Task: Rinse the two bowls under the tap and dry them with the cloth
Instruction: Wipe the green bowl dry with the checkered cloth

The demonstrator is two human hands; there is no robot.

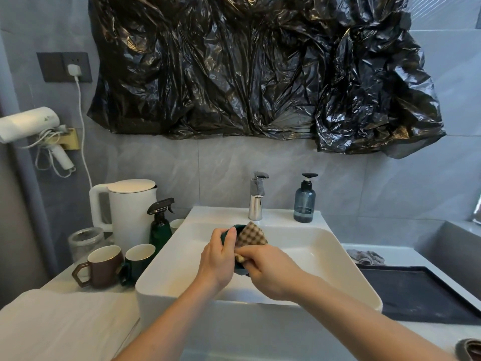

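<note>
Over the white sink basin, my left hand grips a small dark green bowl, which my hands mostly hide. My right hand pinches a brown checked cloth and presses it against the bowl; a corner of the cloth sticks up above my fingers. The chrome tap stands behind the basin, and no water shows under it. No second bowl can be made out.
Left of the basin stand a white kettle, a dark green spray bottle, a glass jar, a brown mug and a green mug. A blue soap dispenser stands by the tap. A dark mat and a grey rag lie right.
</note>
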